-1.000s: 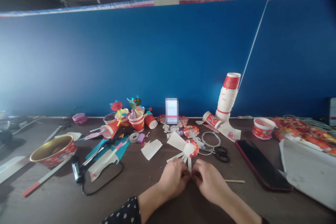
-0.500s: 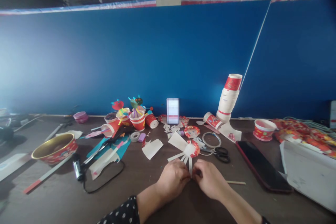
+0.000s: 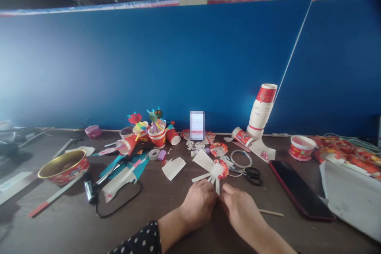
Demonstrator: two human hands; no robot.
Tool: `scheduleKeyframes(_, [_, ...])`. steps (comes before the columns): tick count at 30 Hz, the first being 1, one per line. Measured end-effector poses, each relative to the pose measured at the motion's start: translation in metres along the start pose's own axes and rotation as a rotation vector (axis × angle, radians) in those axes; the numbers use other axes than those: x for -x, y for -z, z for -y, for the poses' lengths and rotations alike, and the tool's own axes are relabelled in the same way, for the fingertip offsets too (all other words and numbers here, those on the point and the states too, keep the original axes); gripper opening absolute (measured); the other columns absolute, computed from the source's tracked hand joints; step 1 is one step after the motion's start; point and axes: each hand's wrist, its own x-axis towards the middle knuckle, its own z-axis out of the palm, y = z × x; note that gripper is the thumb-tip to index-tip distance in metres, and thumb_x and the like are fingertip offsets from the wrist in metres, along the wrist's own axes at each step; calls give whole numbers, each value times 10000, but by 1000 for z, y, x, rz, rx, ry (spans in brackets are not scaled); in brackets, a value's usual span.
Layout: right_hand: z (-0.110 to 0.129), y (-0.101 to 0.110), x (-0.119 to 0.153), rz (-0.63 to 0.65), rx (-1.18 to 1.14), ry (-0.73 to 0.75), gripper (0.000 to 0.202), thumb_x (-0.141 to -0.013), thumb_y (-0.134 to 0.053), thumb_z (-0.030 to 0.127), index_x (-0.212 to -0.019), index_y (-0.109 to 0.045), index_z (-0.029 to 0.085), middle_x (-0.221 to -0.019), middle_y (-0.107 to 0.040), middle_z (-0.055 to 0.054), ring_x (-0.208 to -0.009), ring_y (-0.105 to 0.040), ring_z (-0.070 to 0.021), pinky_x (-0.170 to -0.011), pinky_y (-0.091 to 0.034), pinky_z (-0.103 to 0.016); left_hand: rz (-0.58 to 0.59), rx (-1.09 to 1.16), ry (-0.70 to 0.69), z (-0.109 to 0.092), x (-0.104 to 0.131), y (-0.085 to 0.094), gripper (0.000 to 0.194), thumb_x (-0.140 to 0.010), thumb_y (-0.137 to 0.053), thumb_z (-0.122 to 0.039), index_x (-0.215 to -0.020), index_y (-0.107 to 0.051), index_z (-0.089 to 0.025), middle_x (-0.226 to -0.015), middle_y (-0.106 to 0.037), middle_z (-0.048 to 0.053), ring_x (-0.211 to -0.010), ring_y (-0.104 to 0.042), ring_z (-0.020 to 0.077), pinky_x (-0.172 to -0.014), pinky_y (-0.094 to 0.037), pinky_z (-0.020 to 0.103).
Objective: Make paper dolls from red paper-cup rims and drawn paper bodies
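Note:
A cut paper cup piece (image 3: 214, 171) with white strips fanned out and a red curled part lies at the front middle of the table. My left hand (image 3: 201, 200) is closed on its lower strips, thumb and fingers pinched. Close beside it on the right, my right hand (image 3: 238, 204) is also closed, its fingertips at the end of the lowest strip. Both hands nearly touch, and the fingertips are partly hidden. Black-handled scissors (image 3: 252, 175) lie right of the piece, near a roll of clear tape (image 3: 241, 158).
A tall cup stack (image 3: 262, 111) leans at the back right, and a dark phone (image 3: 300, 190) lies in front of it. Left are a gold-lined bowl (image 3: 64, 168), a glue gun (image 3: 89, 190) with its cord, and decorated cups (image 3: 156, 138). A thin stick (image 3: 270, 212) lies by my right wrist.
My right hand has turned slightly and its fingers have closed in nearer to my left hand at the strip's end. The view has shifted a little.

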Motion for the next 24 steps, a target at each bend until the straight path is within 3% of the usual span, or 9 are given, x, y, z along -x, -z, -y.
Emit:
scheduleKeyframes(11, [2,-4,-3,-42,55,40,219,-774,-351,73,-736,-545,168,-754,-574,-35,-704,-520,-134,-606,-297,-240,2,246,198,2,1,1,100,-678,-525,-106,-651,-597,-169,-670,-572,10,-689,-487,141,-663,-382,255])
scheduleKeyframes(24, [7,-5,2,-19,165,-74,269,-799,-358,73,-667,-573,164,-697,-608,-29,-609,-548,-113,-529,-269,-238,-5,115,173,-2,-4,-2,153,-703,-465,-100,-590,-552,-154,-704,-556,36,-704,-470,156,-626,-358,267])
